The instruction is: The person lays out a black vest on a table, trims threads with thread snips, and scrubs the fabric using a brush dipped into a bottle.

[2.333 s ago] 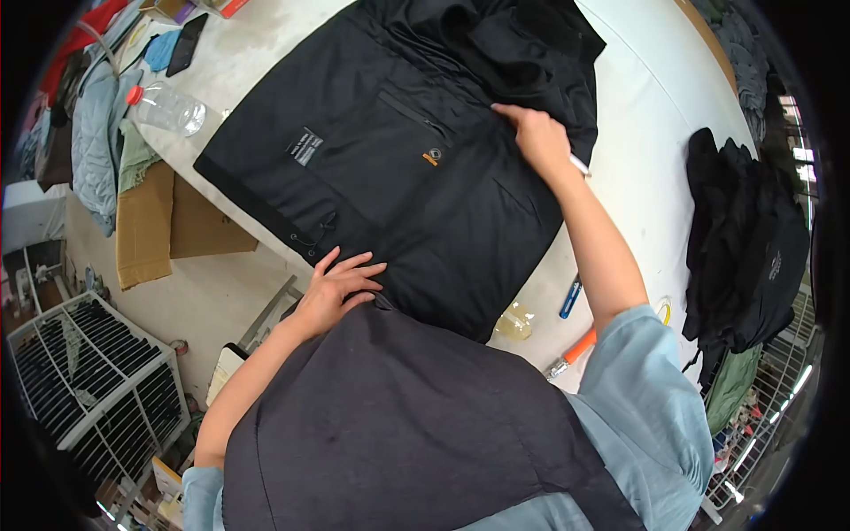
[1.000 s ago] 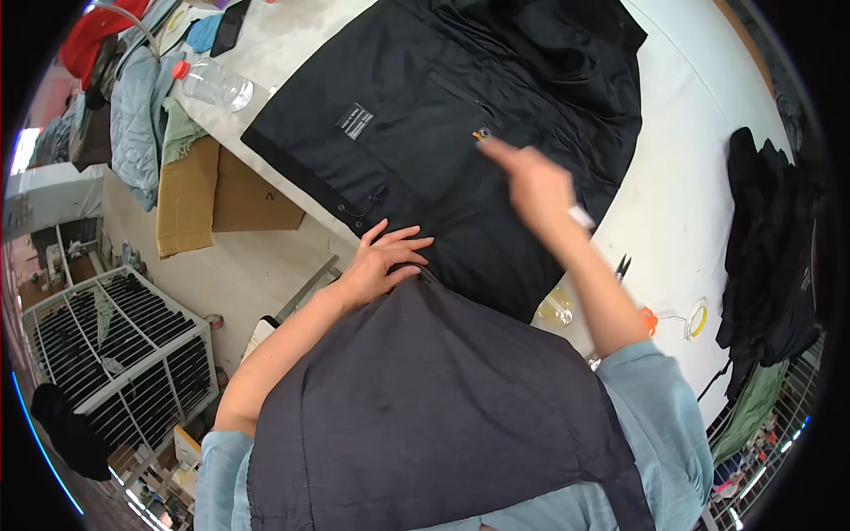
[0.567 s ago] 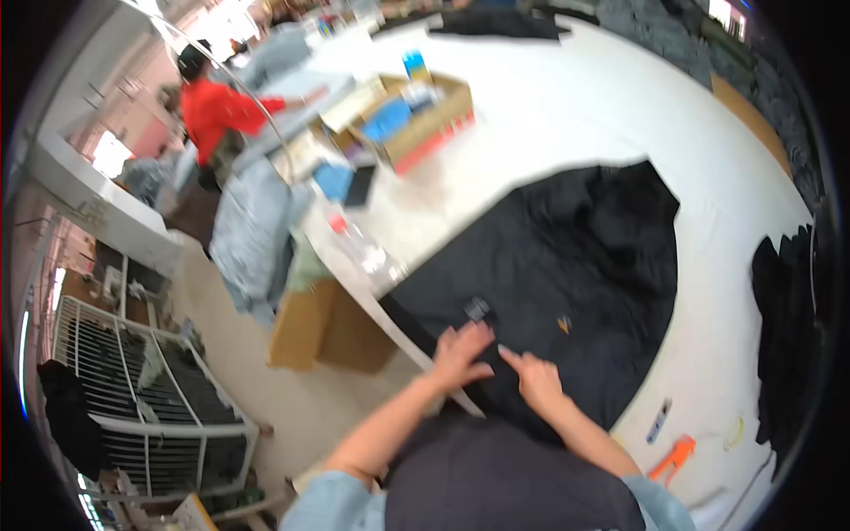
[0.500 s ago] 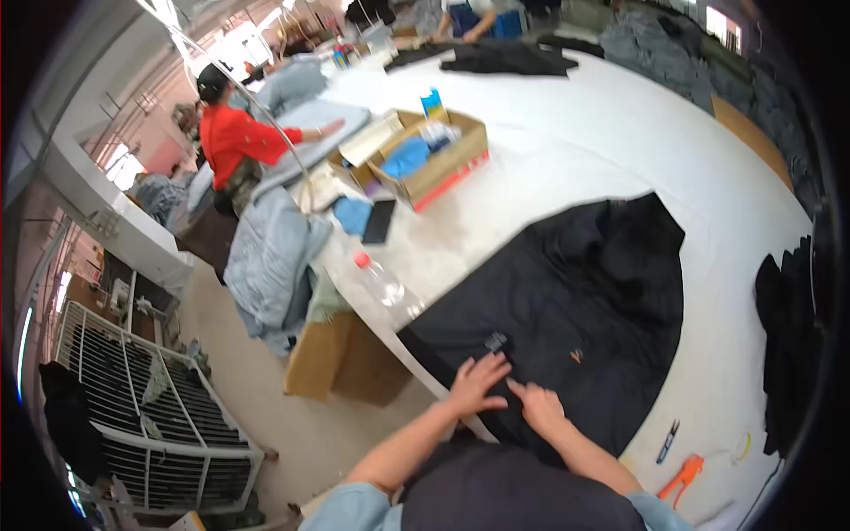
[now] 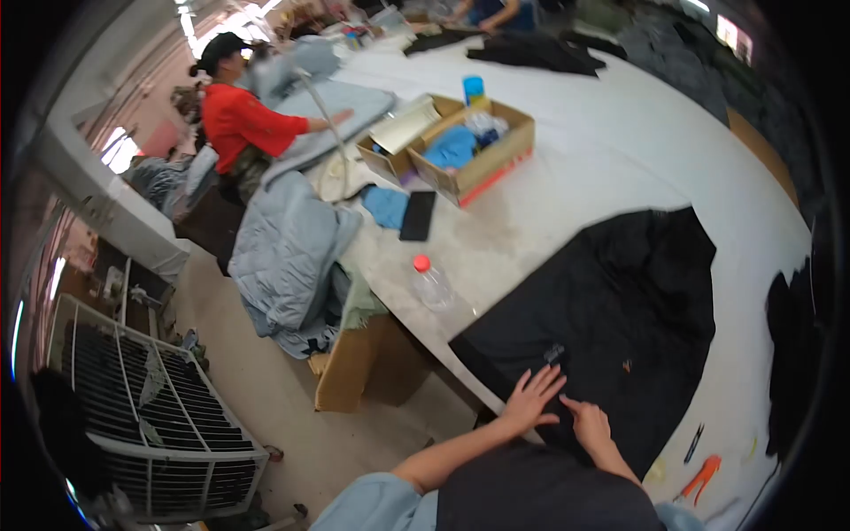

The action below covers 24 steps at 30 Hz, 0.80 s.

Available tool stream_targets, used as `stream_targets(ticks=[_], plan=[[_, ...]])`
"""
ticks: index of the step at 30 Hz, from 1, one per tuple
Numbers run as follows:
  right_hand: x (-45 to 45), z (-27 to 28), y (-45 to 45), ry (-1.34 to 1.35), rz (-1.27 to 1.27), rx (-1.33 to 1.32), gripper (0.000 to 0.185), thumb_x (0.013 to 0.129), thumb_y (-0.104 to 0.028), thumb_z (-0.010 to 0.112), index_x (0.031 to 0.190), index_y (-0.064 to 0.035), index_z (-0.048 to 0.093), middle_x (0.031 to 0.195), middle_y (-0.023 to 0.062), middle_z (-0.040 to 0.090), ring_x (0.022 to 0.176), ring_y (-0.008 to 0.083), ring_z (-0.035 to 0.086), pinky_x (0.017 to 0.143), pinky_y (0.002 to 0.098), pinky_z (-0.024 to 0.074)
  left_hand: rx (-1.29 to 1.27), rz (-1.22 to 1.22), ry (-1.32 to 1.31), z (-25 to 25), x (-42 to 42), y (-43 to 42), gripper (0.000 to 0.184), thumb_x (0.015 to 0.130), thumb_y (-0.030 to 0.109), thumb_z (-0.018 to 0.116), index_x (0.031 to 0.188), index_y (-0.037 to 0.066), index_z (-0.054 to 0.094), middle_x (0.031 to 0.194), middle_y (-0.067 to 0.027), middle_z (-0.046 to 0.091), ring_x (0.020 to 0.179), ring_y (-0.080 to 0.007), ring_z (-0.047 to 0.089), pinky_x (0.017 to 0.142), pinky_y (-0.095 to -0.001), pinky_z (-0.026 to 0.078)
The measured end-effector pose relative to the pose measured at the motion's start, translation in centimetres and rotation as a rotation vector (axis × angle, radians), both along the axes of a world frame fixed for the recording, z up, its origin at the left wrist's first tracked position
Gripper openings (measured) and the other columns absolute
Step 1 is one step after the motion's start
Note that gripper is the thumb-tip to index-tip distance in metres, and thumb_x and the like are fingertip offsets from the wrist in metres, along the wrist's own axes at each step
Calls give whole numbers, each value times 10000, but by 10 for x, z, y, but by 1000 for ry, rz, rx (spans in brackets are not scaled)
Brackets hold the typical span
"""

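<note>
A black garment (image 5: 633, 310) lies spread over the near side of the white table. It carries a small pale mark (image 5: 553, 354) and a small orange mark (image 5: 627, 365). My left hand (image 5: 533, 400) rests flat on the cloth near its front edge, fingers spread, just below the pale mark. Close to its right, my right hand (image 5: 590, 425) touches the same cloth with one finger pointing left and the others curled in. Anything between its fingertips is too small to make out. Orange-handled snips (image 5: 701, 478) and a dark slim tool (image 5: 694, 443) lie right of the garment.
On the white table (image 5: 611, 146) stand a red-capped bottle (image 5: 431, 283), a black phone-like slab (image 5: 417, 216), a blue cloth (image 5: 386, 206) and an open cardboard box (image 5: 496, 168). A person in red (image 5: 252, 124) works at the left. Dark fabric (image 5: 791, 354) lies far right.
My view has shifted, so the table, garment and hands appear farther right. Both hands keep nearly the same place on the cloth.
</note>
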State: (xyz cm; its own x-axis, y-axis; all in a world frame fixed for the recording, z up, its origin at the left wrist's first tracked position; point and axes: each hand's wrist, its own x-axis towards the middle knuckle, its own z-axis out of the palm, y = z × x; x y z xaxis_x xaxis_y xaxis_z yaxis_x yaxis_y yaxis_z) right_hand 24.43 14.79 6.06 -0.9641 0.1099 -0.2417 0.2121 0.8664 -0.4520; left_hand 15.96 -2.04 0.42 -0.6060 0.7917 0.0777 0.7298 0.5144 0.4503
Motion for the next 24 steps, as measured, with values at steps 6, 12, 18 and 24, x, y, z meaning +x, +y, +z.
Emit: stream_targets(ticks=[6, 12, 18, 24], plan=[[124, -10, 85, 126, -449, 17, 448, 840, 27, 459, 1185, -193, 640, 1053, 183, 647, 944, 366, 628, 811, 419, 512, 83, -42, 81, 3, -12, -3, 912, 648, 522, 728, 1406, 135, 399, 1487, -113, 317, 1375, -302, 282, 1049, -534, 251], [8, 30, -31, -22, -400, -27, 400, 900, -46, 447, 1230, -212, 600, 1074, 132, 651, 946, 332, 629, 780, 401, 513, 147, -295, -89, 37, -50, 16, 815, 607, 333, 815, 1329, 149, 485, 1391, -41, 436, 1317, -250, 362, 1029, -441, 272], [132, -1, 5, -13, -831, 6, 487, 822, 62, 427, 1193, -178, 633, 1117, 126, 649, 1003, 285, 636, 840, 397, 510, 93, -387, -157, 13, -56, 16, 895, 620, 308, 812, 1399, 136, 407, 1490, -4, 337, 1394, -229, 264, 1129, -481, 157], [25, 33, -44, -8, -584, 9, 470, 819, 8, 475, 1221, -200, 602, 1138, 131, 636, 973, 297, 640, 790, 397, 518, 57, -396, -145, 14, -57, 17, 896, 633, 329, 801, 1409, 142, 393, 1494, 0, 328, 1398, -224, 256, 1128, -480, 164]])
